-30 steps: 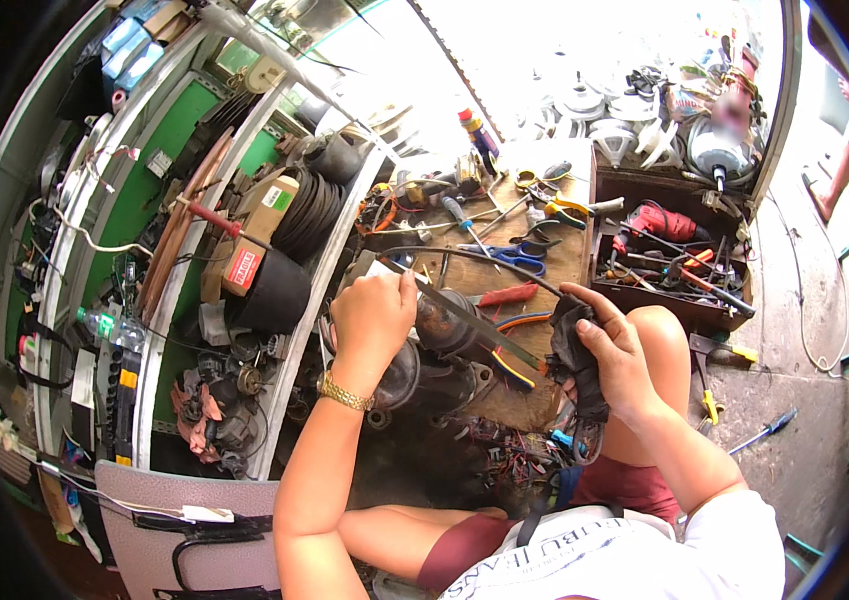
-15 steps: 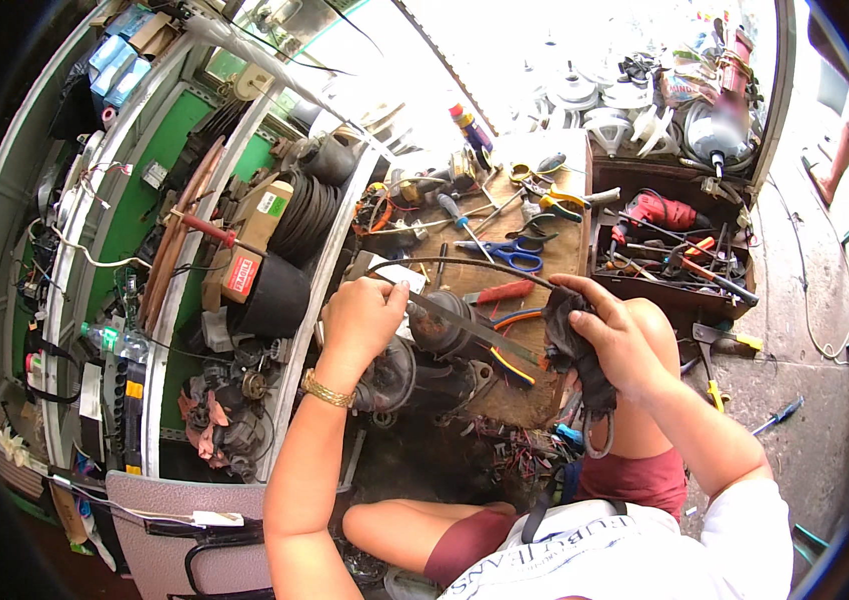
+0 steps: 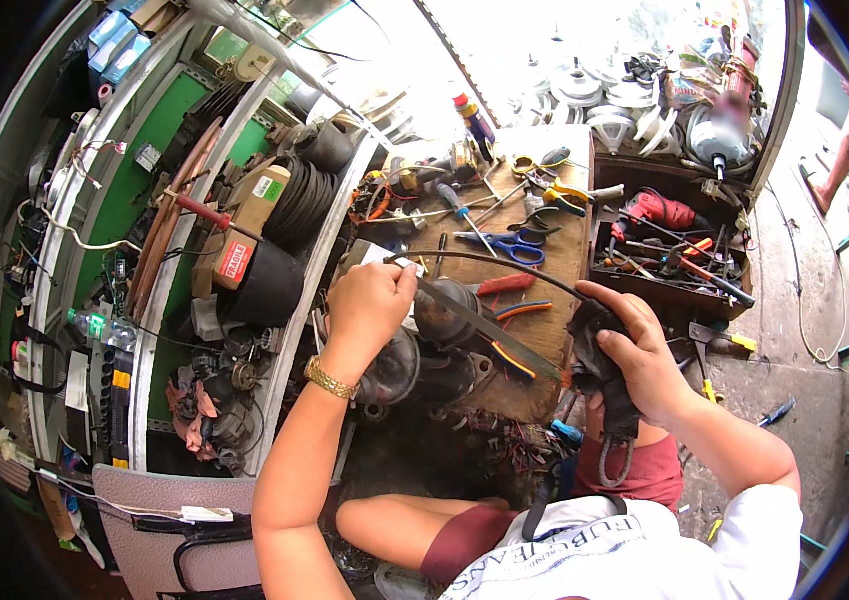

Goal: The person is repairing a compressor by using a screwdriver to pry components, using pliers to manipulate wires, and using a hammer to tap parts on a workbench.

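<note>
Shelving: one rack [image 3: 150,390] takes up the whole left side, green-backed and crammed; I make out one cardboard box [image 3: 265,200] with a red label and, nearer, one black tub [image 3: 270,282].
Bench: one wooden top [image 3: 560,262] in the middle, its far half scattered with tools.
Chair: one pinkish-grey panel [image 3: 165,495], near left, with black bars against it.
Toolbox: one dark open box [image 3: 660,298] just right of the bench, more hand tools in it than I can count.
Saw: one bowed saw [image 3: 490,328], held above the bench's near part; a thin dark bar arches over a flat blade, slanting down to the right.
Left hand: one fist [image 3: 370,305], fingers folded tight around the saw's left end.
Right hand: curled around the saw's black-wrapped handle [image 3: 607,385], thumb along it and forefinger reaching up by the bar; this hand [image 3: 645,360] is looser than the other.
Round machine parts: two, dark grey, one [image 3: 450,312] behind the blade, the other [image 3: 392,370] nearer and to the left.
Power tool: one, red [image 3: 660,212], lying in the toolbox's far part.
Scissors: one pair, blue-handled [image 3: 505,240], far of the saw.
Yellow-handled pliers: one pair [image 3: 567,200], at the bench's far right.
Screwdriver: one on the bench [image 3: 453,200], left of those pliers.
Red handle: one [image 3: 505,284], between scissors and blade.
Bracelet: one gold-coloured band [image 3: 330,378] on the left wrist.
</note>
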Motion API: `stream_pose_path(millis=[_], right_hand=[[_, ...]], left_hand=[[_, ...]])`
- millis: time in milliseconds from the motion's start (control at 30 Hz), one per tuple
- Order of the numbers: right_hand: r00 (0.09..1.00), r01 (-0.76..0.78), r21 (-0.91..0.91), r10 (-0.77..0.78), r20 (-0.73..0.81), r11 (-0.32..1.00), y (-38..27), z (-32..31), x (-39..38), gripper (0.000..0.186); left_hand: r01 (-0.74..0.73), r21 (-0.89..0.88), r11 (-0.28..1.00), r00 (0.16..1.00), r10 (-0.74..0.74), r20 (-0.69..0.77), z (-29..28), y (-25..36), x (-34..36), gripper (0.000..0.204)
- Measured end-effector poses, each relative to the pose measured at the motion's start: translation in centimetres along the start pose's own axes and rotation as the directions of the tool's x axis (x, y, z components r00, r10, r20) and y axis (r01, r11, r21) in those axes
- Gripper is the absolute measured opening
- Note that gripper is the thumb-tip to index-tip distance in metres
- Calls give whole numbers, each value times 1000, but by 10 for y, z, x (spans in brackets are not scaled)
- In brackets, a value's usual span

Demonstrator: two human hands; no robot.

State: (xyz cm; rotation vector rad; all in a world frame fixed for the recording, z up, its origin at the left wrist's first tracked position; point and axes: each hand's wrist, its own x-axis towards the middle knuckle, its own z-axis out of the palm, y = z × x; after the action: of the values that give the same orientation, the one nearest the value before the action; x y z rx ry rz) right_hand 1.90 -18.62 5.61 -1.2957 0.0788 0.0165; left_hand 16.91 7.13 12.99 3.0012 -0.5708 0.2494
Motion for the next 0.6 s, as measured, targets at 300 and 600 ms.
stream_pose_path(millis=[300,600], right_hand=[[996,62,294,-39,-83,954,58,51,75,57],[976,175,-223,-199,-90,959,19,44,48,52]], left_hand=[[-220,87,972,972,226,-68,8,3,16,42],[-153,43,987,988,154,-22,5,5,10,43]])
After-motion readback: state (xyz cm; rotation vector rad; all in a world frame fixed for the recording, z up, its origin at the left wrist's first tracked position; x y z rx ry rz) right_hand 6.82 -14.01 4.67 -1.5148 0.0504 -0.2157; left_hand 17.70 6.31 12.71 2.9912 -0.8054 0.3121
